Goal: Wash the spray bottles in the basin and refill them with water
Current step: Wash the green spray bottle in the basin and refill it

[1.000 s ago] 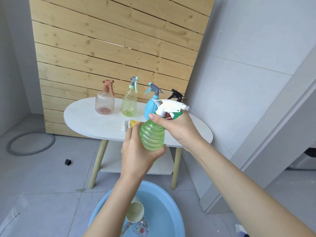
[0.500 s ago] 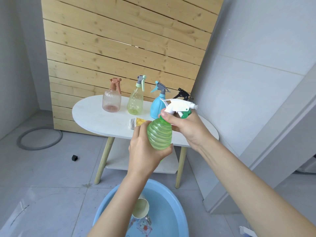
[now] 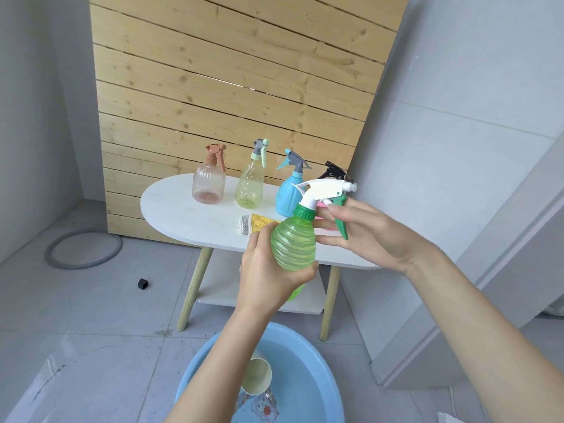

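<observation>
Grip on the spray head is loosening: half a sec ago my right hand was wrapping the neck of the green bottle, & now its fingers are straightening and spreading, w/ nothing pinched. They're lying just behind the collar and the green trigger; whether a fingertip is touching the collar, I can't tell. Spray head is sitting on the bottle w/ the collar down on the neck, so I'm judging this as a re-grip between twists, not a finished unscrew. Cap isn't off yet, so washing & refilling of this one isn't starting.

My left hand is doing the holding: fingers & thumb are curling round the ribbed belly from the left and below, carrying the green bottle approx upright, tipped a bit, in the air above the basin and in front of the bench. Left forearm is rising from bottom centre; right forearm is coming in from bottom right, palm facing the bottle.

Basin seems to be holding water, w/ a pale cup lying in it. On the bench, other bottles are waiting in a row: pink bottle, yellow bottle, blue bottle, plus a black sprayer mostly hidden. A folded cloth is lying near the front edge.
</observation>
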